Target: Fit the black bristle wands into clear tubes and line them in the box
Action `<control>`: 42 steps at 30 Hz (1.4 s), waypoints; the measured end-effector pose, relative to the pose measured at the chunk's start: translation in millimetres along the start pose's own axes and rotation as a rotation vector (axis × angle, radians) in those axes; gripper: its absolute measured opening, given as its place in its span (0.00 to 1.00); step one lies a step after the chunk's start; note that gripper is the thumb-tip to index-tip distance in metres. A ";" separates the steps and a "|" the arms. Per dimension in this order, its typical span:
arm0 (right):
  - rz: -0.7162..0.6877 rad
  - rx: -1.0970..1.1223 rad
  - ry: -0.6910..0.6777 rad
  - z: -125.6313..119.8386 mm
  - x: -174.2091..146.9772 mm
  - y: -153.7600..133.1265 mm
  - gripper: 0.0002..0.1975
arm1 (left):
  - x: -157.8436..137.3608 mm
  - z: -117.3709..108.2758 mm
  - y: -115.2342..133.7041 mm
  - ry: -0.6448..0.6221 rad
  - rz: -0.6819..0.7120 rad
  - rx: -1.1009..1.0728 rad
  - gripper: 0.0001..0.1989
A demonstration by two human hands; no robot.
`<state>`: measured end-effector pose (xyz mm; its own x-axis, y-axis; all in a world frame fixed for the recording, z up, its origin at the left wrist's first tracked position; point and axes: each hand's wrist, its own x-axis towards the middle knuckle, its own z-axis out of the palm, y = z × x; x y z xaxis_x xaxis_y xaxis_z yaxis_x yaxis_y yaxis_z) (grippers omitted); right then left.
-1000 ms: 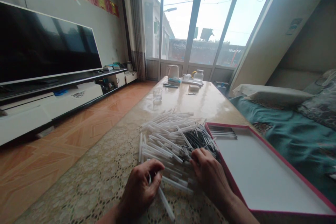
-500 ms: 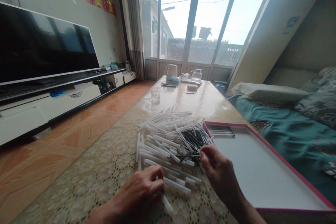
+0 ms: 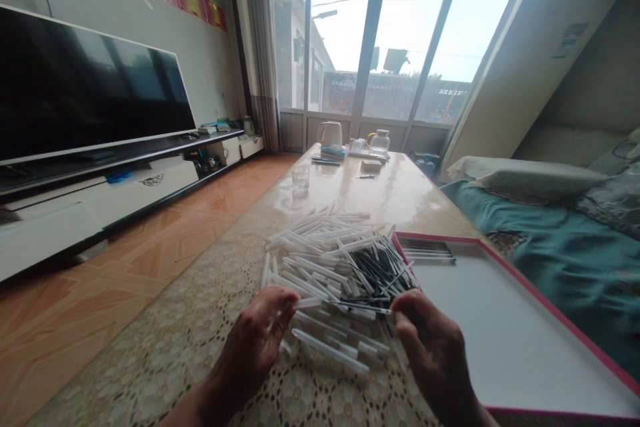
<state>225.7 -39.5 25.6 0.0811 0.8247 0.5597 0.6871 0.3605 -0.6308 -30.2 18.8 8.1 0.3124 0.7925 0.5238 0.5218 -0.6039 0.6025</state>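
Note:
My left hand [image 3: 255, 330] is closed in a pinch at the near left of the pile, on one end of a translucent white pen barrel [image 3: 310, 303] that points to the right. Opposite it, my right hand [image 3: 433, 333] pinches the end of a thin dark pen refill [image 3: 367, 308], whose other end points left toward the barrel. Between and beyond both hands lie many loose white pen barrels [image 3: 333, 351]. Dark refills [image 3: 377, 267] are heaped on the right side of that pile. Several dark-and-white pens [image 3: 430, 253] lie side by side in the white tray with a pink rim [image 3: 520, 340].
The patterned table [image 3: 165, 353] stretches toward the window. Beyond the pile stand a drinking glass [image 3: 301, 180], a small box [image 3: 371, 165] and a glass jug [image 3: 380, 141]. A bed or sofa with a teal cover [image 3: 560, 247] borders the right side.
My left hand has risen from the near table edge, bringing a barrel up level with the refill. My right hand has drawn slightly nearer and right, with the refill in its fingers.

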 end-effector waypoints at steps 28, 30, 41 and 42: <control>-0.023 -0.006 -0.094 5.7 1.2 -3.3 0.06 | -0.6 2.3 5.1 -0.076 0.148 0.049 0.09; -0.023 0.000 -0.106 7.8 0.7 -5.5 0.06 | -0.7 2.6 6.5 -0.083 0.166 0.051 0.09; -0.046 0.097 -0.397 27.6 -10.8 -21.9 0.10 | -7.2 19.3 21.2 -0.194 0.263 -0.006 0.06; -0.038 0.097 -0.405 29.1 -11.6 -21.5 0.11 | -7.2 20.0 21.8 -0.189 0.258 -0.010 0.06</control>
<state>188.9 -44.1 17.1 -0.2470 0.9080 0.3385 0.6114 0.4171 -0.6725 -5.2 1.6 5.4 0.5760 0.6143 0.5394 0.3985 -0.7871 0.4709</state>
